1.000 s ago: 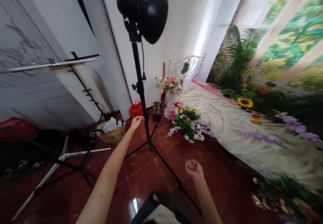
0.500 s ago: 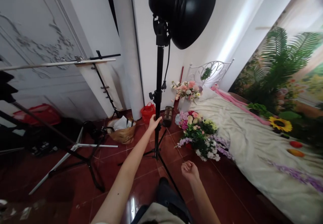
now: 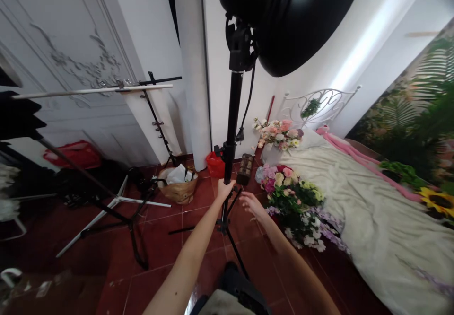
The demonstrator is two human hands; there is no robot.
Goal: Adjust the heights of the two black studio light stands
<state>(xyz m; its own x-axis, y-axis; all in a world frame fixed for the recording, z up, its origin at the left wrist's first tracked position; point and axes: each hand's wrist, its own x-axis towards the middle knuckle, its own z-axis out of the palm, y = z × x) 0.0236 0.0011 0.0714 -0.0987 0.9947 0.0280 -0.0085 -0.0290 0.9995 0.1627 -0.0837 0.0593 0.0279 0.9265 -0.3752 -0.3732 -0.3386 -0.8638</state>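
A black light stand (image 3: pixel 233 116) rises in front of me, topped by a large black lamp head (image 3: pixel 305 17) with a round reflector. Its power cord (image 3: pixel 248 102) dangles beside the pole and ends in a plug. Low on the pole, my left hand (image 3: pixel 224 190) is wrapped around the tube. My right hand (image 3: pixel 252 205) hovers just right of the pole, fingers apart and holding nothing. Above my left hand sits a clamp knob (image 3: pixel 219 151). The stand's spread legs (image 3: pixel 236 251) rest on the floor near my feet.
Bunches of artificial flowers (image 3: pixel 291 182) stand at right beside a bed (image 3: pixel 376 211) with a pale cover. To the left are a wicker basket (image 3: pixel 179 192), a red bag (image 3: pixel 215 164) and other stands (image 3: pixel 117 201) with splayed legs. A small brown chest (image 3: pixel 245 167) lies behind the pole.
My right hand has moved up and forward to beside the pole, its fingers opening. The lamp head appears larger and higher in view. My left hand stays on the pole.
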